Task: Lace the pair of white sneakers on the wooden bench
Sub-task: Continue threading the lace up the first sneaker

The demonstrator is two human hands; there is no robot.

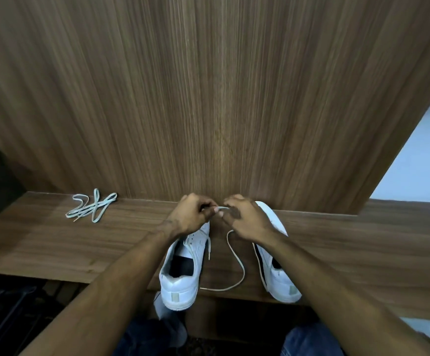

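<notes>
Two white sneakers stand on the wooden bench [54, 247], heels toward me: the left sneaker [183, 273] and the right sneaker [275, 268]. My left hand [190, 214] and my right hand [244, 219] meet above the toe of the left sneaker, both pinching one white lace [237, 260]. A short taut stretch of it shows between the fingertips. Its long end curls down across the bench between the shoes to the front edge. A shorter end hangs by the left sneaker's eyelets. The toes of both shoes are partly hidden by my hands.
A second loose lace [93, 209] lies bunched on the bench at the far left, near the wood-grain back panel [208, 98]. The bench's front edge runs just under the heels. My knees in blue jeans [308, 340] are below it, and a pale wall [424, 155] shows at right.
</notes>
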